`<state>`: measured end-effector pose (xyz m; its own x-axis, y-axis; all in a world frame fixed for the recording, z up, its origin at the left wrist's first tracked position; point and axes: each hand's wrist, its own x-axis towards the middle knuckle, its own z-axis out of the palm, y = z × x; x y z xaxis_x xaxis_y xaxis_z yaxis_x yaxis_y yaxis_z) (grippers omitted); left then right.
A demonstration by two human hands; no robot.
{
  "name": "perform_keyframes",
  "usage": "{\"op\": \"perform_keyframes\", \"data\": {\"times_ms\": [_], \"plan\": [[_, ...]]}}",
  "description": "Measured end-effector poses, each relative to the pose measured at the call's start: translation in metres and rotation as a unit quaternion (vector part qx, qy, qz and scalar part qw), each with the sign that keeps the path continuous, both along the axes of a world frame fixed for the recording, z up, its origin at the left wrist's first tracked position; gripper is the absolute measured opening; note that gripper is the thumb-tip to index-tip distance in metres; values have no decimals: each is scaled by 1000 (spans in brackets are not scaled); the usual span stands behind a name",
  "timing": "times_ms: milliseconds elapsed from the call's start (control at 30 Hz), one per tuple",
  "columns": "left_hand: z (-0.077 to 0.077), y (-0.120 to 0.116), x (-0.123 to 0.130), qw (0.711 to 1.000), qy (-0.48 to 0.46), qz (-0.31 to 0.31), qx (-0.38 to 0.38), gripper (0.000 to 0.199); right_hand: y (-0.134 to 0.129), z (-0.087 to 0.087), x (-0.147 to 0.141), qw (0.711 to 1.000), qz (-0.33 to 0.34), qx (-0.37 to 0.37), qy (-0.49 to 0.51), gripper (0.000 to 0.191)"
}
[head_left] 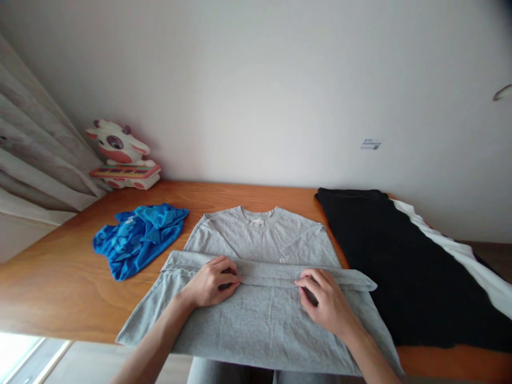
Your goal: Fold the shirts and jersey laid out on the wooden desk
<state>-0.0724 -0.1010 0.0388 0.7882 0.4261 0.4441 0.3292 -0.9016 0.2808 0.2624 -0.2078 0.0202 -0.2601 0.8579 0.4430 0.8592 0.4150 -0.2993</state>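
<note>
Two hands pinch a fold in a gray shirt [272, 320].
The shirt lies flat in the middle of the wooden bench [52, 288], with its neck hole at the far end, and a folded strip runs from side to side across it. The left hand [214, 282] has its grip closed on the strip, finger and thumb together, and the right hand [326, 301] has its grip closed on it too, farther along. A crumpled blue cloth [140, 240] lies to the left, with a cow toy [120, 149] behind it by the wall. Big black cloth [384, 266] lies to the right, just beside the shirt.
</note>
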Motion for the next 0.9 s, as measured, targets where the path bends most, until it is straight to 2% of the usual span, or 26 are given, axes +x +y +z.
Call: {"op": "perform_keyframes", "data": {"times_ms": [133, 300, 433, 533, 633, 733, 900], "plan": [[10, 0, -23, 996, 71, 7, 57, 20, -8, 5, 15, 999, -2, -15, -36, 28], [27, 0, -73, 980, 162, 79, 89, 24, -26, 11, 57, 994, -31, 2, -109, 27], [26, -1, -112, 967, 191, 140, 99, 30, -41, 10, 97, 982, -87, 19, -166, 32], [20, -1, -131, 957, 199, 171, 124, 36, -50, 7, 122, 970, -126, 19, -206, 35], [16, 0, -137, 953, 203, 187, 126, 39, -53, 3, 137, 963, -147, 10, -227, 37], [17, 2, -134, 951, 202, 200, 119, 39, -52, 0, 139, 962, -177, -8, -209, 38], [18, 0, -129, 942, 205, 258, 62, 30, -50, 0, 134, 950, -266, -103, -130, 43]]}}
